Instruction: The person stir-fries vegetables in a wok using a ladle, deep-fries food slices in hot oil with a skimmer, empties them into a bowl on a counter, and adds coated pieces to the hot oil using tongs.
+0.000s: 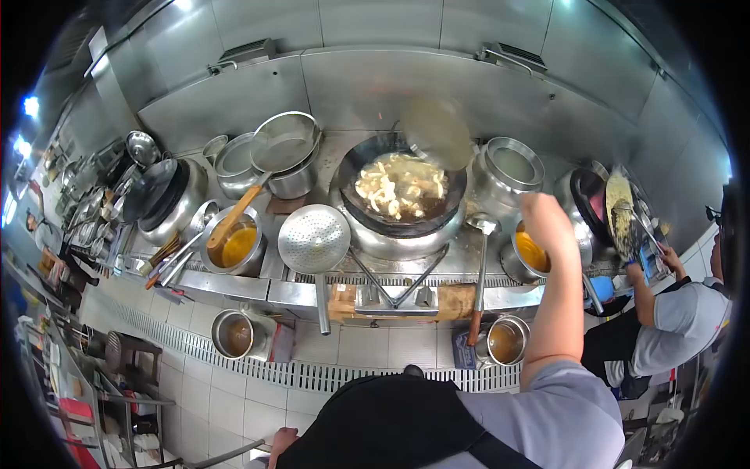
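A wok (351, 180) on the stove in front of me holds pale, curved pieces of food (394, 186) in bubbling liquid. Over its back right rim is a blurred, brownish round thing (433, 129); its kind is unclear. My right hand (543, 213), arm outstretched, is closed above a pot of orange liquid (531, 250). What it holds, if anything, is hidden, and a link to the round thing cannot be made out. Low at my left side, near a metal rail (234, 453), is my left hand (283, 439), mostly cut off by my apron.
A perforated skimmer (314, 238) and a ladle (482, 273) lie at the stove's front. To the left are a wooden-handled strainer (283, 142) and another orange-filled pot (240, 244). At right, a person (678, 320) works with a tilted wok (617, 207).
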The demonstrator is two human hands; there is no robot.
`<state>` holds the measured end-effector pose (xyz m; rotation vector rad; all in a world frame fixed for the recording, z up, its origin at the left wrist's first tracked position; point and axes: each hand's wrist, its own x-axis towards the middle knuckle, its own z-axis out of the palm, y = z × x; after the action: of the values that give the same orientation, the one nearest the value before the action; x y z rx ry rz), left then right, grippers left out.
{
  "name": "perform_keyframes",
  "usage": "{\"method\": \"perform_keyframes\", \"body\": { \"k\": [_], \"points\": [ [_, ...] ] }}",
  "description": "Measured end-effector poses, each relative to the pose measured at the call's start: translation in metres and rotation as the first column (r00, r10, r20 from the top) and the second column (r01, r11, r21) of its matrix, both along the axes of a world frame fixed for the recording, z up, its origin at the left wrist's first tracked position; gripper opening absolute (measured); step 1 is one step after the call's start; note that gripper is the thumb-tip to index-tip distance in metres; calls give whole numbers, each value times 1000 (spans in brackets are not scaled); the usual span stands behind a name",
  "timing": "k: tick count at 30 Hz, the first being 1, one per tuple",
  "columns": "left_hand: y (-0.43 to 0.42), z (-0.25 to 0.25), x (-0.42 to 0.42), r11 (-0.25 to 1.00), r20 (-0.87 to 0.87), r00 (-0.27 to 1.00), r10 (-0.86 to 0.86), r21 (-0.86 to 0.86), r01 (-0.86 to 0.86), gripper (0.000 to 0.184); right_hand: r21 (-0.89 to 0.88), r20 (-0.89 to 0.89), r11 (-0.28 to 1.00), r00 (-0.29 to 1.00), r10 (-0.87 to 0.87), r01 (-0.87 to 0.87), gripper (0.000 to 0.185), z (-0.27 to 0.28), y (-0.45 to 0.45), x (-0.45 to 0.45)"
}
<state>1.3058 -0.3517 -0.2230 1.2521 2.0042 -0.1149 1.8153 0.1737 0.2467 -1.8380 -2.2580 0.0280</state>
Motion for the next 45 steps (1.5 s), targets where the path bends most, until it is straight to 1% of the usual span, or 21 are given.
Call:
{"method": "perform_keyframes", "body": {
  "k": [1,4,7,10,12,13,15,17,18,21,24,26,27,29,31,33,34,37,39,44,45],
  "points": [
    [0,-15,2,999,19,999,35,-26,-34,25,-57,101,993,989,110,-105,27,-21,10,-14],
    [-4,-38,1,993,45,996,83,-87,-79,27,-125,113,992,994,-13,27,21,-45,34,-91],
    [-3,-45,-7,990,50,993,104,-99,-99,30,-39,188,999,982,-18,26,21,-4,53,-92],
    [-8,-48,-15,987,59,990,128,-102,-121,32,-10,248,999,968,-32,35,25,59,17,-91],
    [-15,-51,-17,983,68,987,147,-117,-139,34,-41,208,998,977,-35,45,25,56,17,-102],
    [-21,-53,-17,981,76,984,159,-125,-149,35,-156,288,987,958,0,47,26,36,36,-115],
    [-30,-59,-15,972,90,974,205,-138,-192,36,-133,329,991,942,62,-19,24,-18,63,-138],
    [-35,-62,-15,957,100,958,270,-141,-255,38,-62,345,997,938,-14,38,24,-9,80,-138],
    [-37,-62,-12,945,106,945,311,-145,-294,39,-20,300,1000,954,-18,25,23,13,72,-137],
    [-42,-62,-5,887,101,885,454,-142,-439,41,37,388,999,922,-9,-6,21,74,45,-133],
    [-55,-66,-12,874,86,871,484,-81,-478,42,40,380,999,925,-18,3,20,52,59,-142],
    [-74,-66,-19,928,440,829,347,-34,-370,42,-11,466,1000,885,13,-9,22,-23,99,-145],
    [-65,-66,-21,929,441,829,343,-26,-370,42,-35,484,999,875,32,-17,23,-40,106,-147],
    [-42,-64,-26,995,254,962,101,-15,-101,36,6,421,999,906,38,-45,22,-9,99,-141],
    [-28,-63,-26,992,111,989,-101,-59,108,33,30,459,999,889,13,-30,20,39,82,-136],
    [-29,-77,-29,984,80,983,-165,-53,169,30,22,431,999,902,11,-23,20,74,70,-133],
    [-32,-88,-31,981,75,979,-188,-44,191,29,19,429,1000,903,10,-20,20,68,78,-131],
    [-31,-95,-28,961,60,959,-276,0,276,25,93,360,996,932,-45,13,22,10,112,-118],
    [-33,-99,-28,950,46,950,-310,-26,312,27,25,360,1000,933,-21,13,24,-41,130,-110],
    [-41,-59,-17,928,43,933,-357,-100,359,35,-85,415,993,904,106,-78,18,49,106,-102],
    [-50,-65,-15,926,43,932,-360,-107,362,35,-63,442,998,896,54,-29,17,58,106,-104]
  ]
}}
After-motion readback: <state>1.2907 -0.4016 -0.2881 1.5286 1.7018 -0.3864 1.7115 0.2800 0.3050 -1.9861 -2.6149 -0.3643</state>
